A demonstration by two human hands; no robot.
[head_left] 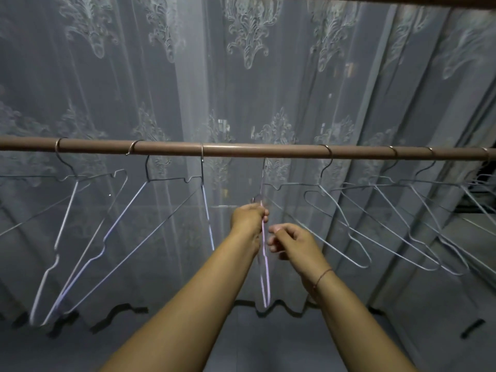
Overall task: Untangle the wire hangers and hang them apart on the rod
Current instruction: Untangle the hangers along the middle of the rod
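Centrally, a wire hanger (pixel 264 253) hangs edge-on below the rod (pixel 241 150), seen as a thin pale line running from just under the rod down toward the lower middle of the frame. The left hand (pixel 248 217) has its fingers closed around the upper part of this hanger. The right hand (pixel 292 244), just beside it and a little lower, has its fingers curled with thumb and forefinger close together near the wire; whether they pinch it cannot be told. A thin red band (pixel 322 277) circles the right wrist.

Whether the hanger's hook is on the rod is hard to make out, as the wire blurs there. Left of centre three more hangers (pixel 67 226) hook over the rod, spaced apart at the hooks, though their lower wires cross one another toward the lower left. Right of centre a bunch of hangers (pixel 389 224) hooks on at several points, their shoulders overlapping in a tangle that fans down to the right; the rightmost ones are cut off by the frame edge.

The brown rod spans the whole width at mid-height, both ends out of view. Behind it hangs a sheer white curtain (pixel 241 76) with embroidered leaf patterns and a wavy hem near the bottom. Below the hem lies a pale tiled floor (pixel 241 345). A brown beam (pixel 402 1) crosses the top right corner. The room is dim, and what lies beyond the curtain at far right is too dark to tell.
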